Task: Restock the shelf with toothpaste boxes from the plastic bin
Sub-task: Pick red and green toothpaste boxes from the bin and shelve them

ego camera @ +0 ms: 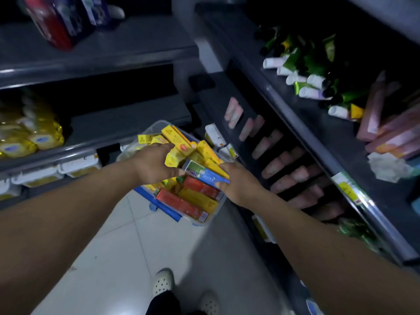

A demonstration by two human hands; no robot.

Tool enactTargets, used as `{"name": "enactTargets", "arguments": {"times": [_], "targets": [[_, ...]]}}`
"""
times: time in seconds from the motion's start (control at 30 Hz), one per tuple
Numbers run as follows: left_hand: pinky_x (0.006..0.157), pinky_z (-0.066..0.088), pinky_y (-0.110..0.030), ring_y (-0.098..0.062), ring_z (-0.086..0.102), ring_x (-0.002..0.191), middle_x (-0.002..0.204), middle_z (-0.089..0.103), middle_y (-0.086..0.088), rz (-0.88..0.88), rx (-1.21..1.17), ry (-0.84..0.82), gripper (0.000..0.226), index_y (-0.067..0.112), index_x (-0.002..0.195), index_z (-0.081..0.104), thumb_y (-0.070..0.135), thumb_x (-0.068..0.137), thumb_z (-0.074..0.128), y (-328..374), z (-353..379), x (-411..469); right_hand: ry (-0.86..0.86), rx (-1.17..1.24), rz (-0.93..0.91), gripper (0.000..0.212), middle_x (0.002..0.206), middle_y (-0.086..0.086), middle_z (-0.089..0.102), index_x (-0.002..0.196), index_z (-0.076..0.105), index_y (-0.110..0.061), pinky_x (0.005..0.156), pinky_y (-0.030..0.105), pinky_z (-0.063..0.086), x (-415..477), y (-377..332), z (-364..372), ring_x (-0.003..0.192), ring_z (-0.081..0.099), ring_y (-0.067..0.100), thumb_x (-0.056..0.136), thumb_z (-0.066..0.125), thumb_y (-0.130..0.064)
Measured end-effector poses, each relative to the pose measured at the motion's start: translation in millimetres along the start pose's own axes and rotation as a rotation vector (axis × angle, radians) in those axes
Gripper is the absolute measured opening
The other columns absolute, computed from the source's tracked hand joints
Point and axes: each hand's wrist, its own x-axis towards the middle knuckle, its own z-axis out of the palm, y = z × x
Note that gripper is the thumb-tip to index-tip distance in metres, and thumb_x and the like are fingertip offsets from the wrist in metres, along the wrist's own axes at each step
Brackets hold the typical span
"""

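A clear plastic bin (pixel 159 126) sits on the floor between two shelf units, full of yellow, red and orange toothpaste boxes (pixel 193 198). Both hands reach into it. My left hand (pixel 154 163) lies over the yellow boxes, fingers curled around a yellow box (pixel 173 156), thumb against a blue and green toothpaste box (pixel 203 172). My right hand (pixel 236 183) grips that blue and green box from the right side, lifted slightly above the pile. The dark shelf (pixel 302 133) on the right carries pink boxes and tubes.
Green and white tubes (pixel 302 80) and long pink boxes (pixel 391 135) lie on the right upper shelf, pink packs (pixel 279 164) on the one below. The left shelves hold yellow packets (pixel 34 135). White tiled floor and my white shoes (pixel 162 283) are below.
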Motion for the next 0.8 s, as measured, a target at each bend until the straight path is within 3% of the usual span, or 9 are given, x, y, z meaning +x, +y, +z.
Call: {"name": "enactTargets", "arguments": {"times": [0.17, 0.3, 0.4, 0.57, 0.8], "targets": [[0.11, 0.033, -0.039, -0.028, 0.03, 0.14, 0.155, 0.026, -0.01, -0.068, -0.01, -0.103, 0.094, 0.018, 0.152, 0.015, 0.055, 0.081, 0.064, -30.6, 46.4, 21.8, -0.064, 0.034, 0.037, 0.066, 0.155, 0.01, 0.028, 0.15, 0.03, -0.015, 0.11, 0.038, 0.034, 22.6, 16.9, 53.3, 0.138, 0.035, 0.027, 0.095, 0.059, -0.036], [0.102, 0.038, -0.032, -0.027, 0.039, 0.133, 0.15, 0.034, -0.009, -0.093, -0.051, -0.168, 0.087, 0.019, 0.151, 0.02, 0.048, 0.082, 0.066, -46.8, 73.5, 37.9, -0.064, 0.032, 0.082, 0.066, 0.154, 0.01, 0.029, 0.152, 0.027, -0.015, 0.107, 0.037, 0.038, 46.7, 28.9, 85.9, 0.136, 0.038, 0.026, 0.096, 0.056, -0.034], [0.099, 0.044, -0.037, -0.025, 0.05, 0.122, 0.14, 0.049, -0.006, -0.078, -0.096, -0.2, 0.095, 0.023, 0.146, 0.035, 0.063, 0.065, 0.065, -63.0, 92.6, 51.6, -0.051, 0.063, 0.105, 0.067, 0.154, 0.01, 0.028, 0.152, 0.026, -0.015, 0.107, 0.039, 0.037, 64.9, 38.3, 108.1, 0.139, 0.033, 0.027, 0.095, 0.058, -0.032], [0.095, 0.046, -0.037, -0.025, 0.054, 0.114, 0.129, 0.056, -0.004, -0.099, -0.1, -0.209, 0.061, 0.017, 0.132, 0.049, 0.037, 0.079, 0.072, -87.0, 128.5, 73.0, 0.059, 0.068, 0.102, 0.071, 0.149, 0.011, 0.036, 0.15, 0.029, -0.014, 0.104, 0.042, 0.041, 102.4, 48.9, 128.1, 0.136, 0.036, 0.03, 0.091, 0.065, -0.032], [0.082, 0.046, -0.03, -0.025, 0.057, 0.103, 0.111, 0.062, -0.005, -0.07, -0.05, -0.205, 0.043, 0.018, 0.11, 0.06, 0.037, 0.075, 0.075, -94.6, 149.4, 86.8, 0.052, 0.12, 0.06, 0.082, 0.152, 0.008, 0.032, 0.151, 0.025, -0.015, 0.108, 0.047, 0.039, 153.7, 44.8, 128.7, 0.138, 0.035, 0.029, 0.085, 0.072, -0.028]]}}
